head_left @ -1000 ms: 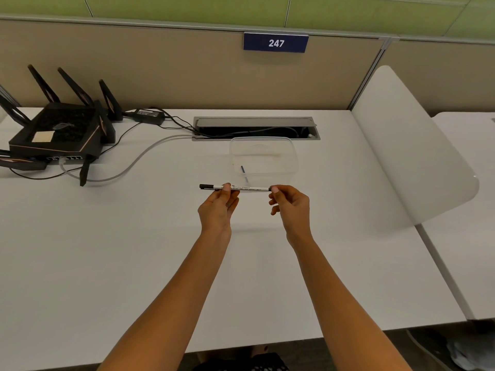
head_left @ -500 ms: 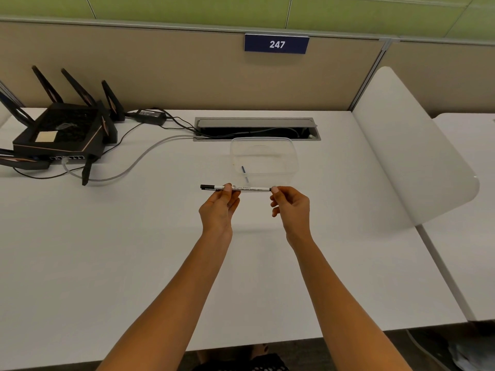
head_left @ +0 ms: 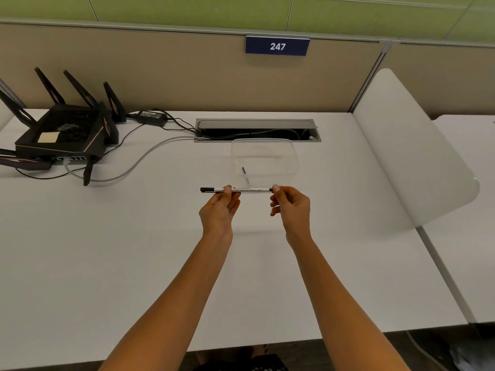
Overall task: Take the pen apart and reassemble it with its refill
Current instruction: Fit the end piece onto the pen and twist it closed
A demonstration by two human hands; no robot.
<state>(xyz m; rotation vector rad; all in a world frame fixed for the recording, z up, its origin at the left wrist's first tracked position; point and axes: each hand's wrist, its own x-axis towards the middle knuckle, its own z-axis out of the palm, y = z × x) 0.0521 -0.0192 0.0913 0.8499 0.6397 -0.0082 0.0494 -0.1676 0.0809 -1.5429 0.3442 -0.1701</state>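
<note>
A slim white pen (head_left: 251, 189) with small black print and a black cap at its left end is held level above the white desk (head_left: 107, 250). My left hand (head_left: 220, 210) pinches the pen near the capped end between thumb and fingers. My right hand (head_left: 290, 207) pinches the pen's right end with its fingertips. Just behind the pen stands a clear plastic box (head_left: 284, 153), and a small blue and white piece (head_left: 245, 174) lies inside it near the front left corner.
A black router (head_left: 61, 132) with several upright antennas sits at the far left, with cables (head_left: 139, 159) trailing to a cable slot (head_left: 257, 129) at the back. A white curved divider (head_left: 409, 153) rises on the right. A beige partition with a "247" sign (head_left: 277, 46) closes the back.
</note>
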